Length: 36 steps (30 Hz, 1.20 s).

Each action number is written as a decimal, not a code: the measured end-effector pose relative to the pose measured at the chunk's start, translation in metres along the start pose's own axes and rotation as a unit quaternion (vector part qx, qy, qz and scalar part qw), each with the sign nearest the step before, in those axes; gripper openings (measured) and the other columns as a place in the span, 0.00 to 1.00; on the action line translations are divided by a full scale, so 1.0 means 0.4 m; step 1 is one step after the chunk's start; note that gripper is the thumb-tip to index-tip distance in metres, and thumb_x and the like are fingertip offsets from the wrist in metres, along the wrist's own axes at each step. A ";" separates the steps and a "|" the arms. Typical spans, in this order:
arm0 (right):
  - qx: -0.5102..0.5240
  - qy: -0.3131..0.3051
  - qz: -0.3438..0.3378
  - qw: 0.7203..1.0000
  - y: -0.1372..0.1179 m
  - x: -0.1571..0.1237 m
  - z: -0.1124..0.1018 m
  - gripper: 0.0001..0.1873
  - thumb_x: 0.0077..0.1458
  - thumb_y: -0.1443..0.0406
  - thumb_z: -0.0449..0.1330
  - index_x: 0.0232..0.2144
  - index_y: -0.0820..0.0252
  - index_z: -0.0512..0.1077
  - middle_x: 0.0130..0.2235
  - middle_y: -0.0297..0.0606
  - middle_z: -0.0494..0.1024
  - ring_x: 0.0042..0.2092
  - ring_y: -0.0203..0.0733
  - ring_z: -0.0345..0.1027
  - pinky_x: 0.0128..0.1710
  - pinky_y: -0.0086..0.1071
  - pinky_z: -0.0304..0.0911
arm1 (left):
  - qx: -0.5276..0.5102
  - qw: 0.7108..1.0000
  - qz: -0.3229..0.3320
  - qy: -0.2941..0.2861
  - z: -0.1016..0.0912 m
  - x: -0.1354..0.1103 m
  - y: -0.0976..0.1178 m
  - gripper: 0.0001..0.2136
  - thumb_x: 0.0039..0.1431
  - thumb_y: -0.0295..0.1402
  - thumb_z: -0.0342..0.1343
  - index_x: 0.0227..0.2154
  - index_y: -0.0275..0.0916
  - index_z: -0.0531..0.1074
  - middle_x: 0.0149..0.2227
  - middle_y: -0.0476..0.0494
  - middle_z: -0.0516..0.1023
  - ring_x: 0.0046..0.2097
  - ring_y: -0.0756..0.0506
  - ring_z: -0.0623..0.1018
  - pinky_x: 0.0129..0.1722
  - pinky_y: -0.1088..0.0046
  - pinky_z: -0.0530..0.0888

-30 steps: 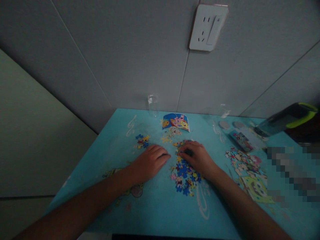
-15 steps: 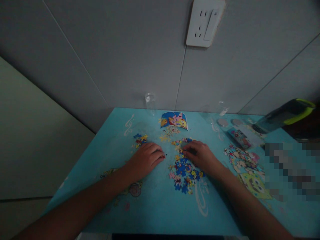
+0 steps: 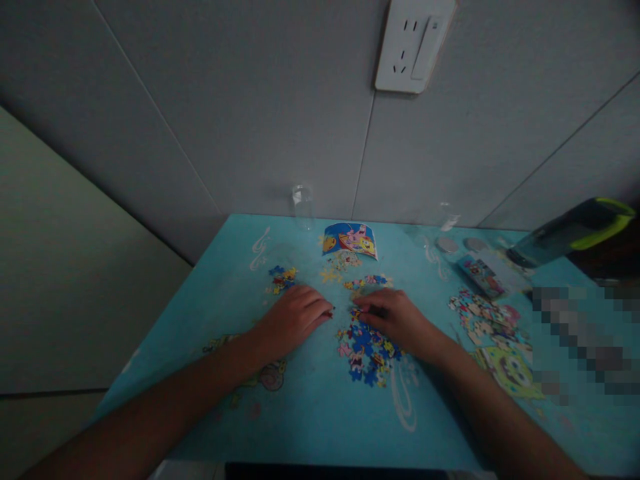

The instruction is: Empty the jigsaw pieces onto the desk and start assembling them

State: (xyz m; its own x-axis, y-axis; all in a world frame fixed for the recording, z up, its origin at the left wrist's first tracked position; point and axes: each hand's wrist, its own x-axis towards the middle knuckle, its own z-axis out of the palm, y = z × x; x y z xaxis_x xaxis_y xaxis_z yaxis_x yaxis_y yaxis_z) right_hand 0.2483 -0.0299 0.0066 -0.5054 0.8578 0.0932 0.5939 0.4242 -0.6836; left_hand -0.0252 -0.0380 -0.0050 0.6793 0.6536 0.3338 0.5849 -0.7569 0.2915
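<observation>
My left hand (image 3: 295, 319) lies palm down on the blue table (image 3: 310, 413), fingers stretched flat, open, its fingertips touching a small red puzzle piece (image 3: 329, 313). My right hand (image 3: 397, 319) rests on the upper end of a heap of loose blue, yellow and pink puzzle pieces (image 3: 367, 350). Its thumb and fingers are drawn together in a pinch on one puzzle piece (image 3: 356, 312) at the heap's top edge. The two hands' fingertips point at each other, a short gap apart.
A picture card (image 3: 350, 240) and a clear glass (image 3: 303, 203) stand at the back edge. Small piece clusters (image 3: 281, 279) lie behind my hands. At the right are a partly joined puzzle (image 3: 487, 317), a small box (image 3: 480, 275) and a green-lidded bottle (image 3: 570, 233).
My right hand has slid a little toward me and left along the heap. My left hand stays nearly in place. The view has shifted slightly.
</observation>
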 end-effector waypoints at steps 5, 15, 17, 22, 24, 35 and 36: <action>-0.086 -0.011 -0.005 0.996 -0.007 0.010 0.002 0.15 0.59 0.64 0.65 0.49 0.52 0.79 0.40 0.39 0.80 0.39 0.42 0.73 0.41 0.34 0.64 | 0.001 1.000 -0.004 0.000 0.001 0.000 0.000 0.07 0.69 0.33 0.55 0.45 0.39 0.74 0.41 0.45 0.77 0.46 0.43 0.74 0.49 0.62 0.69; -0.080 0.004 0.005 0.997 -0.016 0.006 0.020 0.03 0.57 0.66 0.64 0.36 0.55 0.79 0.34 0.35 0.77 0.37 0.41 0.70 0.40 0.33 0.62 | -0.022 1.000 -0.018 0.004 0.009 0.001 0.004 0.06 0.69 0.34 0.55 0.43 0.39 0.74 0.41 0.45 0.77 0.45 0.44 0.73 0.48 0.63 0.68; -0.074 0.006 0.004 0.997 -0.018 0.004 0.021 0.02 0.58 0.66 0.64 0.35 0.55 0.78 0.34 0.35 0.77 0.37 0.41 0.71 0.40 0.33 0.62 | -0.029 0.999 -0.017 0.005 0.013 0.000 0.004 0.06 0.69 0.34 0.55 0.43 0.39 0.74 0.41 0.45 0.76 0.45 0.44 0.73 0.48 0.64 0.69; -0.064 -0.012 -0.019 0.998 -0.025 -0.005 0.012 0.07 0.63 0.64 0.62 0.43 0.51 0.79 0.38 0.35 0.79 0.40 0.41 0.72 0.42 0.33 0.63 | -0.038 0.999 -0.018 0.013 0.019 -0.003 -0.002 0.06 0.69 0.34 0.56 0.44 0.39 0.74 0.42 0.45 0.77 0.46 0.44 0.73 0.49 0.63 0.70; -0.076 -0.019 -0.026 0.997 -0.027 -0.008 0.011 0.10 0.64 0.64 0.61 0.47 0.49 0.79 0.39 0.35 0.79 0.41 0.41 0.72 0.43 0.34 0.63 | -0.037 0.999 -0.021 0.012 0.019 -0.004 -0.003 0.07 0.69 0.34 0.56 0.45 0.39 0.74 0.42 0.44 0.76 0.46 0.44 0.73 0.49 0.63 0.70; -0.054 0.016 0.022 0.998 -0.035 -0.004 0.026 0.07 0.55 0.67 0.68 0.39 0.56 0.76 0.38 0.36 0.77 0.39 0.41 0.71 0.40 0.33 0.63 | -0.045 0.998 -0.033 0.002 0.011 -0.001 0.006 0.06 0.69 0.34 0.55 0.44 0.39 0.74 0.42 0.44 0.77 0.46 0.43 0.74 0.50 0.62 0.69; -0.043 0.017 0.026 0.999 -0.038 -0.004 0.026 0.06 0.56 0.67 0.68 0.37 0.56 0.76 0.37 0.35 0.77 0.37 0.40 0.70 0.38 0.32 0.62 | -0.050 0.998 -0.038 0.008 0.013 -0.001 0.006 0.06 0.68 0.34 0.56 0.44 0.39 0.74 0.42 0.44 0.77 0.46 0.43 0.74 0.50 0.62 0.70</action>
State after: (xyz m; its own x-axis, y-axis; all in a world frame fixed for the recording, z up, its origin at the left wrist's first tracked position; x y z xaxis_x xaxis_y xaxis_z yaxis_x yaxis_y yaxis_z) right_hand 0.2337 -0.0407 0.0093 -0.4525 0.8877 0.0847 0.6702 0.4012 -0.6243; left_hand -0.0219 -0.0399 -0.0090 0.6280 0.7091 0.3208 0.5864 -0.7021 0.4041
